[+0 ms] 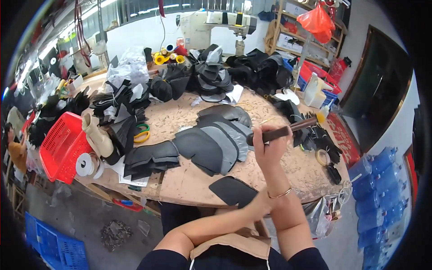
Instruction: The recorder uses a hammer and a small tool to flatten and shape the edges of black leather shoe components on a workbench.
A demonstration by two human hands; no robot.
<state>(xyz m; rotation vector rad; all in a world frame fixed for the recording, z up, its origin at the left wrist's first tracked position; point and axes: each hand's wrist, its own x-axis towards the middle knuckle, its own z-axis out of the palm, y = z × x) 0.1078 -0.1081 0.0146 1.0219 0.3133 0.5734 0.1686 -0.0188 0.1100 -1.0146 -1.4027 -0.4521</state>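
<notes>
Raised over the right part of the workbench, my right hand [270,146] is closed around a brush [292,128] with a thick dark handle and a yellowish tip, which points right. My left arm crosses in front of me, and my left hand [260,204] is at my right forearm below the bracelet [281,194]. Its fingers are hidden. Next to the left hand, a single black cut piece [234,190] lies at the bench's near edge. Beyond it are fanned black and grey cut pieces [202,146], with a black stack [152,159] to their left.
A red basket [63,146], a beige boot [96,137] and scissors [142,133] are at left. Heaped black pieces [209,76] and a sewing machine [216,27] stand at the back. Tape [322,156] lies at right, near blue water bottles [378,189].
</notes>
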